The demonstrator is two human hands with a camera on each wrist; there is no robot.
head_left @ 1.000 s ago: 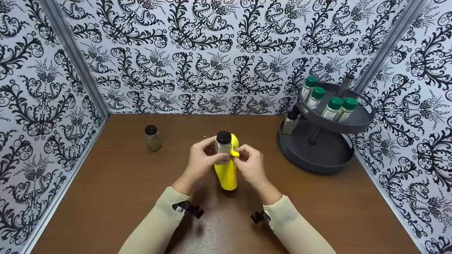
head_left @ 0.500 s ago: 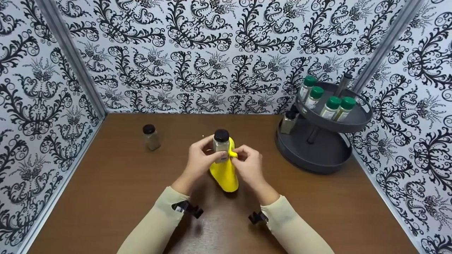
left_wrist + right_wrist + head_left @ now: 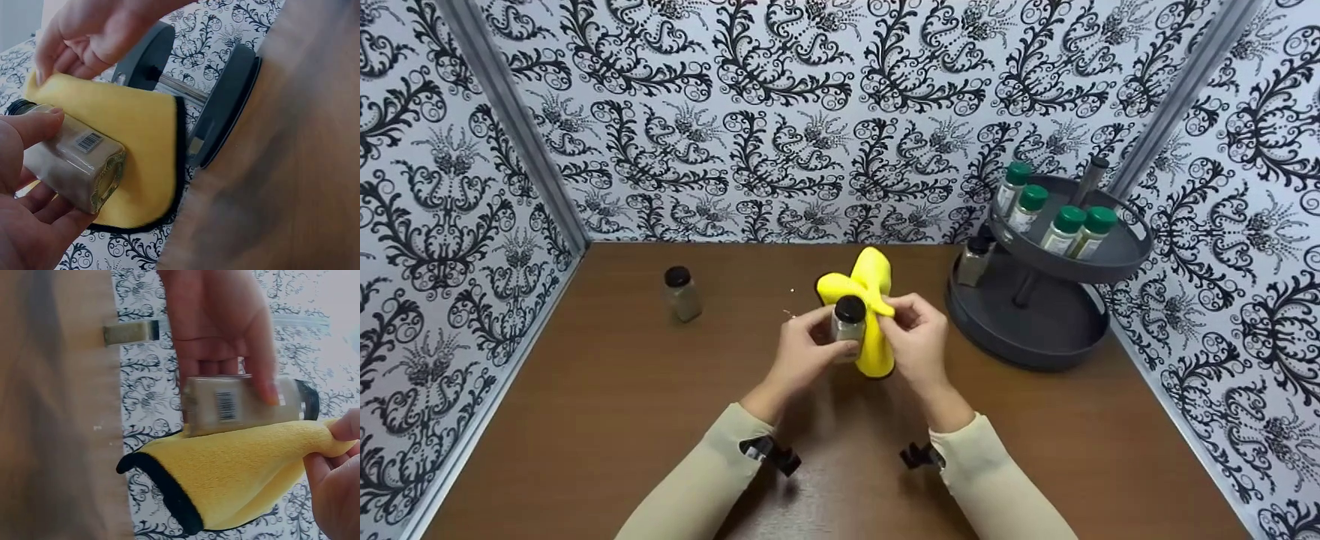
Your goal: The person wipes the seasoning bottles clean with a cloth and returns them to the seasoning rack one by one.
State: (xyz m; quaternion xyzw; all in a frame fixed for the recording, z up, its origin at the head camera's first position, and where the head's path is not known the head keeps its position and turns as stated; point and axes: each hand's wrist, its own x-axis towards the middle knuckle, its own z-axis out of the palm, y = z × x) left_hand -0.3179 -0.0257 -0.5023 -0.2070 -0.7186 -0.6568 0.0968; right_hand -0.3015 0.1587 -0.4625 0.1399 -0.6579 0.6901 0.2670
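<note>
My left hand (image 3: 801, 351) grips a square clear spice jar (image 3: 849, 330) with a black lid and pale powdery contents. Its barcode label faces the camera in the left wrist view, where the thumb lies along the jar's side. Between thumb and fingers, my right hand (image 3: 921, 337) pinches a bunched part of a yellow cloth (image 3: 874, 270) with black edging. From there the cloth hangs down, right beside the jar (image 3: 242, 405) in the right wrist view. Both things are held up over the brown table (image 3: 622, 420).
Another black-lidded jar (image 3: 684, 298) stands on the table at the left. At the right is a dark two-tier turntable rack (image 3: 1027, 352). Several green-capped jars (image 3: 1065, 229) stand on its upper tier, and a black-lidded jar (image 3: 973, 262) on the lower. Patterned walls enclose the back and sides.
Both hands have shifted a little to the right. The cloth, earlier hanging mostly below the jar, now has folds fanned out behind and above it. The grips look the same.
</note>
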